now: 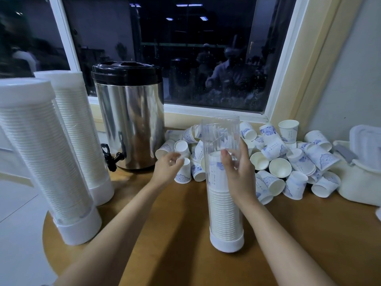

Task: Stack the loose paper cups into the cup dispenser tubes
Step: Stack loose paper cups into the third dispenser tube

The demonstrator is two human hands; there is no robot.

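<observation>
A clear dispenser tube point(221, 131) stands upright on a white base at the middle of the wooden table point(175, 234). A stack of paper cups fills roughly its lower two thirds. My right hand point(239, 170) grips the tube just above the stack, thumb in front and fingers behind. Behind and right of the tube lies a pile of loose white cups with blue print point(288, 159). One paper cup point(183, 172) stands upside down at the pile's left edge. My left hand point(167, 167) pinches its upturned base with curled fingertips.
Two full capped dispenser tubes point(41, 151) point(80, 129) lean at the table's left. A steel drinks urn point(132, 118) with a black lid and tap stands behind them by the window. White lidded containers point(362, 166) sit at the far right.
</observation>
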